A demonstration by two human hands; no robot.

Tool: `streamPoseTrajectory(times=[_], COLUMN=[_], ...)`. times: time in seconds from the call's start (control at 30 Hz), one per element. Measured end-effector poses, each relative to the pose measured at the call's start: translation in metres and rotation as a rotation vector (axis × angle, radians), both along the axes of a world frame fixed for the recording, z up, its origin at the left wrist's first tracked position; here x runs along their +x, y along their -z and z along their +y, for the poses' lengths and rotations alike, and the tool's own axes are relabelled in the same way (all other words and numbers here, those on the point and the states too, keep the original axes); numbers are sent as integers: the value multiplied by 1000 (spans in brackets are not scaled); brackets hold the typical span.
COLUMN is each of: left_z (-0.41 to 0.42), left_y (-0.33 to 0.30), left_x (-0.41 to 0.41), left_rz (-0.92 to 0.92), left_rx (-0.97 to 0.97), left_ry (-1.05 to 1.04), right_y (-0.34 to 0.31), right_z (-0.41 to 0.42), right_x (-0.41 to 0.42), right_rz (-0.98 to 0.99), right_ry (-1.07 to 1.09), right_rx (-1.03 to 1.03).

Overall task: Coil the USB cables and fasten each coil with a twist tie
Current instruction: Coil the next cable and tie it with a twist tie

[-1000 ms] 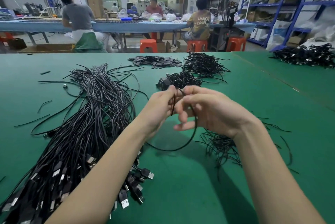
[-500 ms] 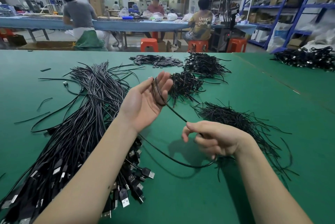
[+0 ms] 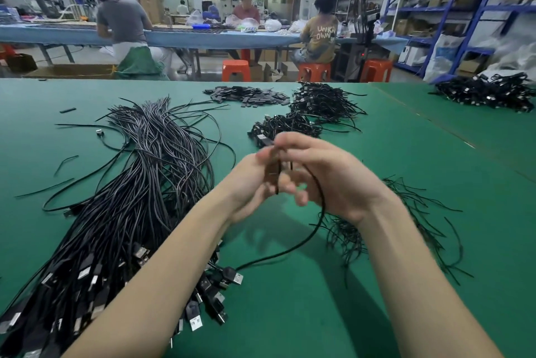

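green table (image 3: 377,154); both hands' fingers (image 3: 290,143) pinching cable (image 3: 316,230) mid-table, piles flanking.

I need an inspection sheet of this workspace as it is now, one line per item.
Surface: green table.
Job's things: cable being coiled, held between both hands; twist ties heaped under the right wrist.
Clutter: uncoiled cables at left; finished coils beyond the hands.
Grips: left hand and right hand hold the cable; blurred.
Cables: one tail trails to a USB plug.
Surroundings: seated workers, blue shelving.
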State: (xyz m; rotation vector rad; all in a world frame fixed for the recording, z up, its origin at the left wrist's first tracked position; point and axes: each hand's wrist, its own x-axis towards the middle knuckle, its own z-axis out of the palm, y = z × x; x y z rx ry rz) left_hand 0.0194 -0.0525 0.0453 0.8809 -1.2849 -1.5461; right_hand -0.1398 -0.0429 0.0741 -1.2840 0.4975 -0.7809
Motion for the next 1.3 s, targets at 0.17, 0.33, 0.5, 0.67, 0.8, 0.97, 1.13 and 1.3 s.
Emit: streamPoseTrajectory(times=[0.17,0.33,0.5,0.67,0.8,0.97,1.13,1.3], left_z=[-6,-10,-12,-15,-10,-4,-1,-1], left_y=[-10,-12,-8,-8,-11,-16,-13,-5], left_x=[22,34,42,46,33,35,34,18], left_rz=[442,420,316,209,296,489,105,-404], left_rx=[168,83,31,45,50,81,-22,-112], left_ry=[-10,4,-14,-84,-25,112,164,194], right_y=[42,61,61,57,59,67,56,21], right_z=[-3,-9,-9,-8,-8,-18,-26,-22], right_x=[1,-16,-26,-31,-10,-8,-21,-14], right_rz=[63,-27,-256,-278,-8,14,-431,2], right_ry=[-347,-457,-498,-584,-579,-140,117,396], right_rx=[206,289,364,381,356,537,832,470])
